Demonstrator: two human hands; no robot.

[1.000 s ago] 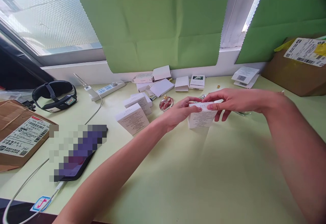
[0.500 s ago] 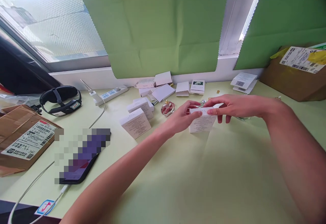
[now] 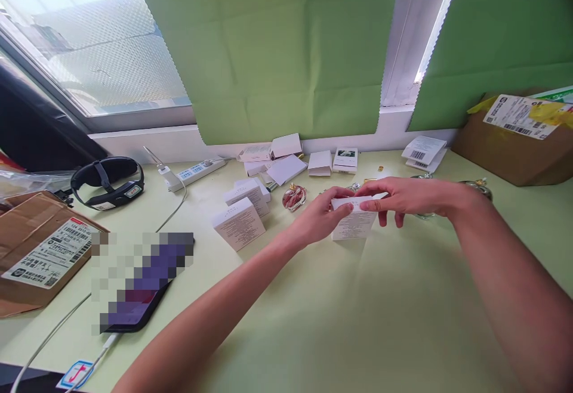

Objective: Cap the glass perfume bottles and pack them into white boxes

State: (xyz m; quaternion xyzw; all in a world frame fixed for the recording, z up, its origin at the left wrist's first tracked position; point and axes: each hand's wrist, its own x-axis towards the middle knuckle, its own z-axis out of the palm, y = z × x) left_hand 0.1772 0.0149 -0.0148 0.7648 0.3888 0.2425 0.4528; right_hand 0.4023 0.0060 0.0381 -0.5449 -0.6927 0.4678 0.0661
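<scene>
A small white printed box (image 3: 353, 227) stands upright on the pale green table in front of me. My left hand (image 3: 323, 215) grips its left side, thumb along the top edge and fingers behind. My right hand (image 3: 398, 196) presses thumb and index finger on the top at the right, its other fingers curled beside the box. Left of my left hand sits a round glass perfume bottle (image 3: 294, 197) with reddish contents and a gold cap. More glass bottles lie partly hidden behind my right hand and wrist.
Two white boxes (image 3: 239, 225) stand to the left, with several white cartons (image 3: 286, 169) behind. A phone (image 3: 138, 306) on a cable, a power strip (image 3: 197, 171), a black headset (image 3: 107, 183) and cardboard boxes (image 3: 514, 142) sit around the table's sides.
The camera view has shifted slightly, so the table appears a little lower. Both hands stay on the white box; the white flap that showed by the right hand is now lower and less visible.
</scene>
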